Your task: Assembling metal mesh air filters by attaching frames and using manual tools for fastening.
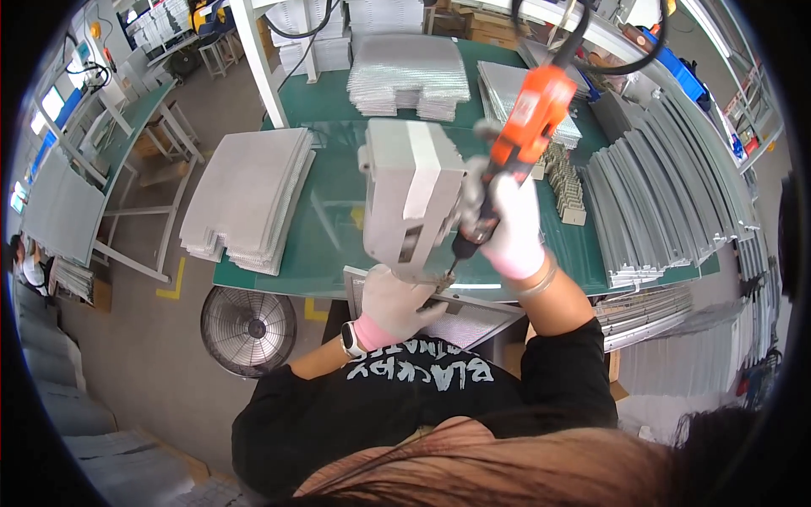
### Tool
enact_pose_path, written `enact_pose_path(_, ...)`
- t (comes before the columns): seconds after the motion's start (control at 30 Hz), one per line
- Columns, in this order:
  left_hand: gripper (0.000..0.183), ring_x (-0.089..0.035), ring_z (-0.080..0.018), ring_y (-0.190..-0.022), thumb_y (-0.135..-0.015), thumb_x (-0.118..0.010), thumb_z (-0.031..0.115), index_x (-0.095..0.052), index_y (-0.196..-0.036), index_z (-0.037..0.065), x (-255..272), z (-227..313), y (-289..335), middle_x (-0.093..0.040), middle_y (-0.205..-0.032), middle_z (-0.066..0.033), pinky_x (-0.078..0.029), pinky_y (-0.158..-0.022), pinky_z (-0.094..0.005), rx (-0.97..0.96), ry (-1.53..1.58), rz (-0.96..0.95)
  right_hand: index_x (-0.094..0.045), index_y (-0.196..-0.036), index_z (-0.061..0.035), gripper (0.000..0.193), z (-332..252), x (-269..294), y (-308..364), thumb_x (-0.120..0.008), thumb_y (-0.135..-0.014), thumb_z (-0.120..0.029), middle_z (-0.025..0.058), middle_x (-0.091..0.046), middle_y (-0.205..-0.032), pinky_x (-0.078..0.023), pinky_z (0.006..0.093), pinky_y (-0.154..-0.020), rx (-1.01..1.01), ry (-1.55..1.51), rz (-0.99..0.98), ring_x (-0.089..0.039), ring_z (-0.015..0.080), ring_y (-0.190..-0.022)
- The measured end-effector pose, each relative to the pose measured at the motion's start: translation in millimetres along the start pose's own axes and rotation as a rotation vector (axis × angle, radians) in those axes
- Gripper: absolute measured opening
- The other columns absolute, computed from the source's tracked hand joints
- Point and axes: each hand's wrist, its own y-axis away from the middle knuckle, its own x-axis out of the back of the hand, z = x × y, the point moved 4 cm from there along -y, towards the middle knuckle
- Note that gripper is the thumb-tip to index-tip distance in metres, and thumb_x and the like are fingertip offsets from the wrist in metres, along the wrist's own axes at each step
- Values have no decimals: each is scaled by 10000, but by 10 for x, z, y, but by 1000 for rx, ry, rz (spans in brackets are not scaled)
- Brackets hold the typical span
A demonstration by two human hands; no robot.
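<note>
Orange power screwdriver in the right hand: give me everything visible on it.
The orange power screwdriver has a plastic-looking orange body with a dark lower section ending in a thin metal bit. A thick black cable leaves its top and loops upward out of view. It is tilted, top leaning up and to the right, bit pointing down-left. The white-gloved right hand wraps its lower body. The bit tip meets the lower edge of the grey folded sheet-metal box, which the white-gloved left hand steadies from below, above the green-topped workbench.

Bright, even overhead light fills the room, leaving a pale glare streak on the green table [329, 245] and only faint shadows. Straight edges bow toward the black fisheye rim, where detail blurs.
</note>
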Motion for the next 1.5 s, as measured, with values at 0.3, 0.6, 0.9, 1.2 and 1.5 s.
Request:
enact_pose_path(0.3, 410, -625, -253, -1076, -744, -736, 335, -730, -1148, 268, -20, 61, -23, -669, -1177, -18, -506, -816, -443, -55, 24, 53, -371, -1320, -53, 690, 197, 154, 196, -778, -865, -376, 40, -559, -770, -416, 230, -502, 60, -78, 43, -521, 98, -586)
enact_pose_path(0.6, 378, -656, -237, -773, -709, -749, 299, -728, -1084, 254, -132, 77, 44, -655, -914, 8, -493, -687, -412, -111, 82, 140, -397, -1297, -31, 759, 244, 202, 281, -818, -807, -430, 38, -643, -894, -424, 194, -509, 86, -96, 31, -585, 72, -652)
enact_pose_path(0.9, 255, -593, -278, -702, -719, -773, 343, -678, -835, 137, 7, 37, -95, -599, -710, -57, -393, -649, -436, -62, -42, 45, -414, -1384, -62, 623, -340, 92, -157, -649, -942, -431, 12, -548, -793, -375, 210, -479, 217, 107, 165, -485, 72, -570)
enact_pose_path(1.2, 335, -624, -324, -880, -818, -675, 387, -718, -940, 78, -255, -1274, -1225, -664, -874, -125, -450, -790, -464, 44, -223, 35, -393, -1451, 9, 602, -1568, 659, -828, -665, -943, -167, 118, -625, -1140, -503, 266, -824, 797, 1260, 322, -614, 131, -937)
enact_pose_path(1.5, 353, -627, -333, -1044, -865, -678, 295, -680, -1111, 42, -273, -2067, -399, -684, -1059, -154, -470, -934, -457, 36, -56, -23, -321, -1482, 58, 628, -1377, 794, 18, -622, -938, -38, 219, -450, -1463, -382, 408, -1115, 830, 1488, 583, -470, 308, -1341)
